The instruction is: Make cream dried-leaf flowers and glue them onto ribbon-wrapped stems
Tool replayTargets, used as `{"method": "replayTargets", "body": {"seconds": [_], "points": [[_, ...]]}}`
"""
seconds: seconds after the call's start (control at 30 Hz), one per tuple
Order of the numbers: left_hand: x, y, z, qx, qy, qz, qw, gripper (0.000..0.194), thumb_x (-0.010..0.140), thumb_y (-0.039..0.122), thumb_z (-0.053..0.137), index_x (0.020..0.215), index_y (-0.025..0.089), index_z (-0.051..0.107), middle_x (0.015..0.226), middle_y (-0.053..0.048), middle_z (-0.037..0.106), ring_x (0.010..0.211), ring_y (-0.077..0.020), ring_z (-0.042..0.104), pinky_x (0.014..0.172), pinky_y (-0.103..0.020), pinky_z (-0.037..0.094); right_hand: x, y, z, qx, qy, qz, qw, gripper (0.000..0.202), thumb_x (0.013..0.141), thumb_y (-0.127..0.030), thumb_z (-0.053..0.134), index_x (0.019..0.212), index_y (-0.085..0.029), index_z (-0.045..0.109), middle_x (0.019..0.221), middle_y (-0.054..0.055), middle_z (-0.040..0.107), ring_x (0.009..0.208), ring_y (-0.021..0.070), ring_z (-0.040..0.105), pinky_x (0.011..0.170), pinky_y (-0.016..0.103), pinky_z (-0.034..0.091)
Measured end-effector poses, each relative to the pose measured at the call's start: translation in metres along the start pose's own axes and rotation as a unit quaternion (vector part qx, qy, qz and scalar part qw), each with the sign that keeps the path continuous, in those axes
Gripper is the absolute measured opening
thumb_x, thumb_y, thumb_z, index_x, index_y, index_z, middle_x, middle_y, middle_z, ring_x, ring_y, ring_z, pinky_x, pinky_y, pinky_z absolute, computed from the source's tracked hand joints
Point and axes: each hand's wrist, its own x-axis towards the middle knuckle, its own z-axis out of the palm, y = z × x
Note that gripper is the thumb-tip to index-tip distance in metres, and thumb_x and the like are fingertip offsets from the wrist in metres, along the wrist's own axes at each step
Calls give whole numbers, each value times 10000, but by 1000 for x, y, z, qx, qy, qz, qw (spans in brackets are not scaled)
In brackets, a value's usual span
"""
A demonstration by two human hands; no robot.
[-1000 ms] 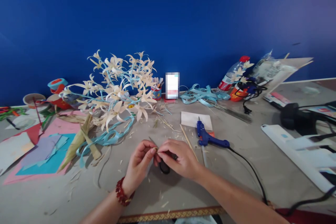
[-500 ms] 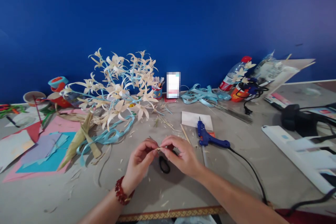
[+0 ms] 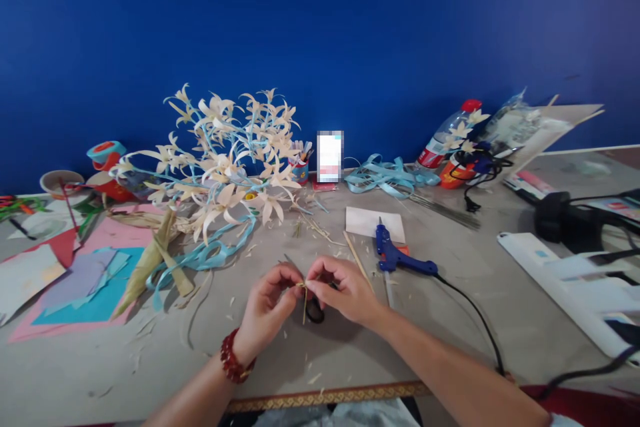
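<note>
My left hand [image 3: 274,303] and my right hand [image 3: 346,290] meet fingertip to fingertip above the middle of the table. Both are pinched on a thin, pale straw-like strip [image 3: 305,307], whose free end hangs down between them. A pair of scissors [image 3: 316,313] lies beneath my hands; one black handle loop and the blade tips show, the rest is hidden. Right of my hands rests a blue glue gun [image 3: 400,259], its nozzle over a white card [image 3: 367,219]. A thin pale stick [image 3: 357,257] lies just beyond my right hand.
Cream husk-like flowers on blue stems [image 3: 225,167] spread at the back left. Dried husks [image 3: 150,260] and coloured paper [image 3: 90,280] lie left. Blue ribbon [image 3: 383,177], a tilted bottle [image 3: 445,133] and a power strip [image 3: 555,290] are right. The glue gun's cord [image 3: 480,317] runs frontward.
An end of the pale strip now hangs below my fingertips, where before only a short bit showed. My hands stay together in nearly the same place; the view has shifted slightly.
</note>
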Motion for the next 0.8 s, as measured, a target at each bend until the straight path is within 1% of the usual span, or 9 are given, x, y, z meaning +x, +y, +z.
{"method": "replayTargets", "body": {"seconds": [0.13, 0.2, 0.3, 0.37, 0.4, 0.5, 0.63, 0.73, 0.8], "points": [[0, -2, -1, 26, -5, 25, 999, 86, 888, 239, 575, 844, 172, 606, 791, -41, 589, 748, -168, 550, 699, -278, 452, 1, 2, 1, 4, -7, 8, 1000, 141, 884, -323, 580, 848, -186, 586, 682, -25, 601, 541, 91, 562, 479, 171, 420], [0, -3, -1, 33, -3, 48, 998, 70, 890, 218, 568, 846, 178, 604, 795, -44, 594, 770, -176, 560, 730, -296, 454, 2, 1, 0, -36, 11, -26, 999, 114, 885, -309, 586, 864, -198, 602, 740, -9, 624, 650, 122, 595, 560, 203, 462], [2, -3, -2, 39, 8, 81, 996, 53, 886, 184, 565, 861, 188, 612, 831, -53, 600, 826, -192, 575, 778, -324, 454, 3, -2, -2, -105, 69, -122, 984, 134, 855, -283, 635, 968, -217, 608, 993, 43, 633, 896, 177, 595, 789, 294, 490], [3, -3, -2, 51, 24, 98, 994, 61, 874, 166, 578, 839, 192, 621, 845, -54, 590, 849, -198, 571, 783, -328, 448, 3, -3, -2, -134, 126, -157, 970, 263, 804, -268, 694, 1030, -219, 568, 1108, 66, 579, 951, 195, 572, 856, 334, 472], [3, -3, -2, 59, 33, 104, 992, 67, 866, 159, 588, 823, 192, 628, 842, -52, 581, 848, -197, 565, 775, -325, 444, 2, -3, -2, -146, 154, -157, 964, 313, 775, -258, 720, 1033, -218, 547, 1107, 68, 563, 931, 194, 569, 852, 340, 470], [5, -4, -2, 70, 48, 105, 991, 74, 855, 154, 609, 804, 192, 648, 808, -43, 572, 814, -187, 556, 746, -313, 439, 2, 0, 2, -126, 185, -113, 968, 321, 751, -243, 736, 975, -220, 507, 969, 31, 573, 797, 165, 583, 778, 323, 482], [4, -6, 0, 32, 49, 72, 996, 52, 853, 190, 630, 810, 188, 661, 767, -34, 615, 764, -174, 573, 723, -297, 459, 5, 5, 8, 63, 127, -12, 990, 354, 752, -287, 733, 972, -230, 462, 836, -1, 635, 679, 136, 610, 627, 261, 492], [4, -6, 2, -1, 56, 35, 998, 40, 832, 208, 661, 804, 180, 664, 770, -32, 630, 751, -165, 583, 712, -282, 474, 8, 6, 10, 180, 107, 45, 977, 512, 701, -331, 778, 1078, -243, 444, 827, -16, 656, 566, 103, 580, 517, 220, 458], [3, -8, 3, 0, 55, 24, 998, 39, 833, 209, 660, 812, 176, 662, 778, -35, 634, 754, -165, 588, 715, -281, 479, 8, 6, 11, 202, 96, 71, 972, 460, 698, -366, 781, 1027, -234, 487, 765, -35, 636, 529, 93, 560, 500, 213, 447]]}}
